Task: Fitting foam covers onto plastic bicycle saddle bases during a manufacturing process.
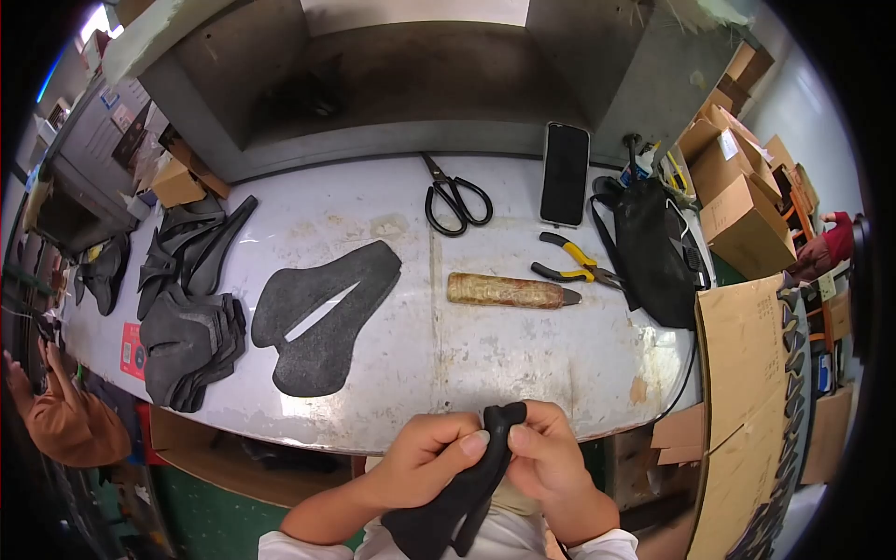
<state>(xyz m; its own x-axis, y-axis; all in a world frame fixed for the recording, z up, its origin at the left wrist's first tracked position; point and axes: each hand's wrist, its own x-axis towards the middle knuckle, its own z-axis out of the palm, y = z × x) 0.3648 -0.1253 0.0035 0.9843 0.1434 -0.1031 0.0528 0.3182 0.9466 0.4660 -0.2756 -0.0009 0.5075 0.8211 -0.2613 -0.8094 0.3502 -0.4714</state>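
Observation:
A black shoe upper [467, 485] is pinched between my two hands at the table's near edge, its folded top edge upright and the rest hanging down to the left. My left hand [434, 453] is closed on it with the thumb pressed along the fold. From the other side, my right hand [551, 453] grips the same edge between thumb and fingers. Beyond them on the table [401, 373] lies a flat dark upper piece [322, 364] with a long slit. To its right rests a worn, taped knife handle [504, 290] with a short dark tip.
Scissors [455, 201], yellow-and-black pliers [579, 266], a phone [565, 173] and a black bag [649, 252] lie farther back. Stacked cut pieces [187, 350] and shaped black uppers [210, 247] sit left. Cardboard [742, 401] borders the right. Other people [79, 420] are at the sides.

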